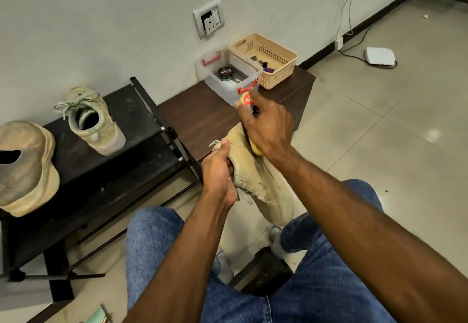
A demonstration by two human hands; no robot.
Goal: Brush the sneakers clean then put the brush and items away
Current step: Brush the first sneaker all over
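Note:
My left hand [219, 170] grips a beige sneaker [263, 183] by its collar, holding it above my knees. My right hand [266, 125] curls round a yellow brush [247, 99] with a red label and presses its dark bristles against the sneaker's heel side. A second beige sneaker [93, 120] stands on the black shoe rack [106, 170], heel toward me. A clear plastic box [228, 79] with red clips sits on the brown cabinet [202, 114] and holds a round black polish tin [225, 73].
A beige perforated basket [266, 59] with small items stands beside the clear box against the wall. A worn tan shoe [25, 168] lies at the rack's left end. A white device [379, 56] and cables lie on the tiled floor at right.

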